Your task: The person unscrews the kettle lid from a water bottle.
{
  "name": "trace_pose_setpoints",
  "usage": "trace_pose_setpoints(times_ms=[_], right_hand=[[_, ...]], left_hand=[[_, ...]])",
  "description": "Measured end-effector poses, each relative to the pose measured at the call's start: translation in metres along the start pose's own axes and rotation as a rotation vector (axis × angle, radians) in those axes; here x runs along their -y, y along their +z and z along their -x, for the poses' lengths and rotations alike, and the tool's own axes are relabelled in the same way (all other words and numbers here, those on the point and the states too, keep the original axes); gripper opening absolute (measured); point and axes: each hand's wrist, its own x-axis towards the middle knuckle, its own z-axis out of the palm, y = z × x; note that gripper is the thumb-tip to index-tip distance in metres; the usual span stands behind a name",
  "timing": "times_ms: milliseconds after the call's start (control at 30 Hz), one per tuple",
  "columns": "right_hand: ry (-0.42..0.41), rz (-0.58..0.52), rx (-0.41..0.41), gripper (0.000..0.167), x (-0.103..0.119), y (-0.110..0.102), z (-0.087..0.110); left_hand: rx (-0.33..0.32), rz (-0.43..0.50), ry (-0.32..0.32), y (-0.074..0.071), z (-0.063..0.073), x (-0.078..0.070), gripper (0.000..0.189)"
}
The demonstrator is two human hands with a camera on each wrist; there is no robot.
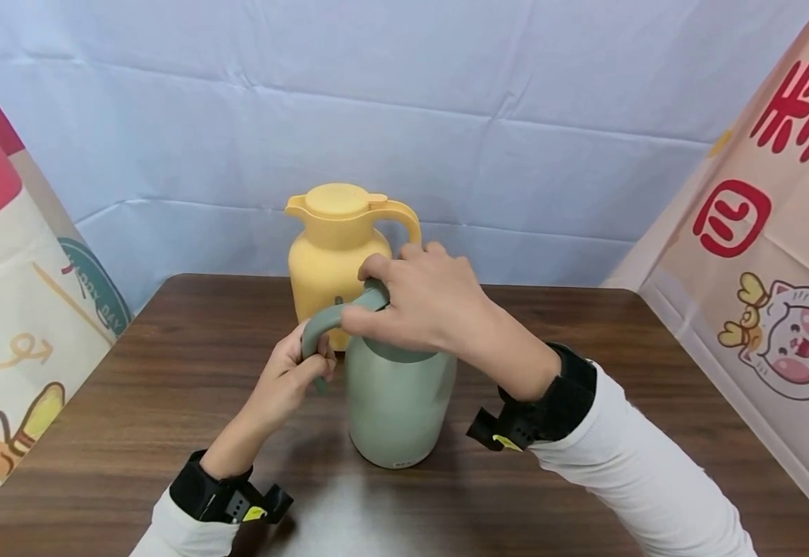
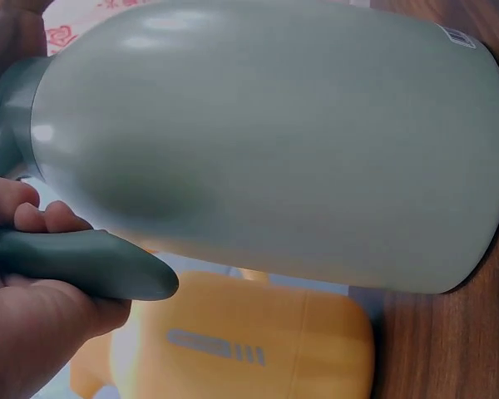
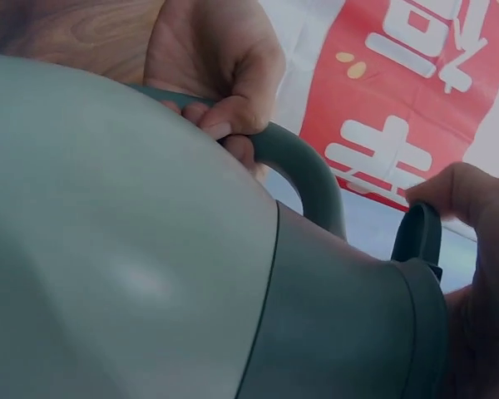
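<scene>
A sage-green vacuum jug (image 1: pixel 401 406) stands upright on the table, its darker green handle (image 1: pixel 321 321) pointing left. My left hand (image 1: pixel 289 367) grips that handle, fingers wrapped round it, as the left wrist view also shows. Over the jug's top lies my right hand (image 1: pixel 428 298), fingers bent down round the lid (image 3: pixel 428 324). In the right wrist view its thumb is at the raised tab (image 3: pixel 418 233) on the lid's handle side. The hand hides most of the lid in the head view.
Close behind the green jug stands a yellow vacuum jug (image 1: pixel 335 255), lid on, handle to the right. The brown wooden table (image 1: pixel 189 371) meets a pale blue cloth (image 1: pixel 377 93) at the back. Printed cloths hang at left (image 1: pixel 8 294) and right (image 1: pixel 787 255).
</scene>
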Motion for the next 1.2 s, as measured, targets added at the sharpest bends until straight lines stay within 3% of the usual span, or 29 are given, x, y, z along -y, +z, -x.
trace_pose_setpoints(times_ms=[233,567,733,1000,1200], right_hand=[[-0.209,-0.201,-0.086,0.042,-0.014,0.004,0.010],[-0.491,-0.368,-0.375,0.015,-0.023,0.019,0.021],[-0.617,-0.472,-0.401,0.009,-0.031,0.018,0.022],[-0.668,-0.500,-0.434,0.015,-0.045,0.018,0.030],[-0.710,-0.581,-0.464,0.018,-0.061,0.021,0.035]], left_hand=[[-0.018,-0.026,-0.016,-0.001,0.002,-0.001,0.011],[-0.006,-0.004,-0.028,0.000,0.002,-0.001,0.011],[-0.019,-0.018,-0.037,0.000,0.001,-0.001,0.011],[-0.015,-0.015,-0.033,0.001,0.000,-0.001,0.011],[-0.013,-0.021,-0.021,0.001,0.001,-0.001,0.012]])
